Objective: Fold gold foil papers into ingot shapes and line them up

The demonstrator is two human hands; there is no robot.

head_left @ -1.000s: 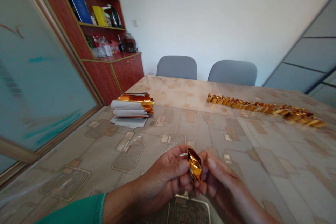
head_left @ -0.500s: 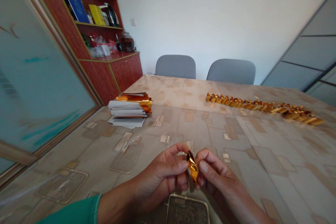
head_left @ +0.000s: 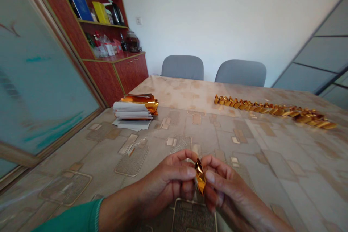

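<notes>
A small folded piece of gold foil paper (head_left: 200,177), narrow and pointed at both ends, is held upright between my two hands above the near part of the table. My left hand (head_left: 171,175) pinches its left side with thumb and forefinger. From the right, my right hand (head_left: 224,181) has its thumb and fingers closed on the other side of the piece. Farther left lies a stack of gold foil sheets (head_left: 140,99) with white-backed paper (head_left: 130,107) folded over. A long row of folded gold pieces (head_left: 261,108) stretches across the right side.
A patterned cloth covers the table (head_left: 179,94). Two grey chairs (head_left: 182,67) stand behind it against the wall. A red-brown cabinet (head_left: 130,72) with shelved items is at the back left, beside a frosted glass door (head_left: 46,79).
My right hand has shifted slightly, its lower fingers now curling further below the folded foil piece. The piece has moved slightly right; the camera view has shifted a little.
</notes>
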